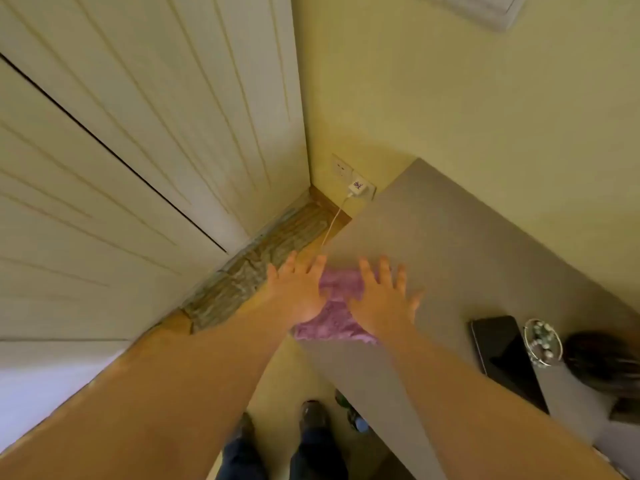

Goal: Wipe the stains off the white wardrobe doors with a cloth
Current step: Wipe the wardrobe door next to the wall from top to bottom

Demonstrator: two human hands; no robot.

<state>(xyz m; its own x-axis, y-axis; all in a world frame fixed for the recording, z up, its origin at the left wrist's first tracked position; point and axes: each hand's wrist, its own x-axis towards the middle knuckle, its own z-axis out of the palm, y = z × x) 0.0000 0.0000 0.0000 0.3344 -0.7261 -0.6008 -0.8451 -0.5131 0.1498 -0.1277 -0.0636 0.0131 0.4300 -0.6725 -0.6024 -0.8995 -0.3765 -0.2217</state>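
Cloth comes first in the head view: the crumpled lilac fleecy cloth lies at the near left corner of the flat grey matt desk top. Our left hand and right hand lie flat over it, fingers straight and spread, gripping nothing.

We judge it best to gather the soft pile into one firm pad, so that a clean face meets the paint. The tall white grooved wardrobe doors stand left of the desk, beyond a strip of wooden floor. Their long grooves look likely to hold grime, so we should wipe along them. Toward the desk's right end lies a glossy black slab phone, best left alone.
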